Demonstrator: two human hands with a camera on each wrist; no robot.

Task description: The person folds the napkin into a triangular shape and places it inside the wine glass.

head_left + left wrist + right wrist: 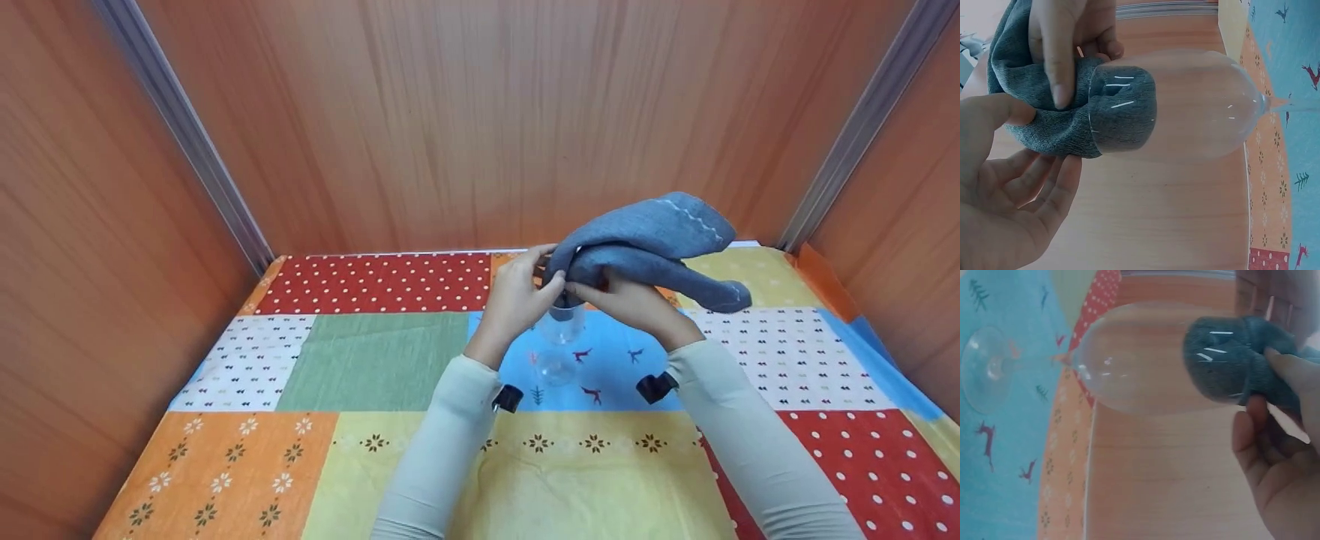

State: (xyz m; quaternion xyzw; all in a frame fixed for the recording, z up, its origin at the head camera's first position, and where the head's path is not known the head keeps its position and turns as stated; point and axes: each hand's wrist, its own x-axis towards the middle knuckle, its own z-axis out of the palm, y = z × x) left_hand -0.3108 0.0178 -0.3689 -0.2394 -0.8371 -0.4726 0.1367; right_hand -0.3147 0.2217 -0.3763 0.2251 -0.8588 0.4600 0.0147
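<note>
A clear stemmed wine glass (564, 330) stands upright on the blue patch of the cloth-covered table. Bunched into its mouth is one end of a grey-blue towel (660, 229), whose plug (1216, 360) fills the upper part of the bowl (1140, 363). My left hand (517, 292) pinches the towel at the rim, thumb on the near side and fingers behind. From the right, my right hand (634, 300) grips the same bunch, its thumb pressing down on the fabric (1044, 132). The towel's loose ends, edged with white stitching, flop over my right hand and hide part of it.
A patchwork tablecloth (375, 360) in several colours and prints covers the table. Wood-grain panels (420, 135) rise behind it and at both sides, joined by metal corner strips (195, 142). The glass's round foot (985, 371) rests between my forearms.
</note>
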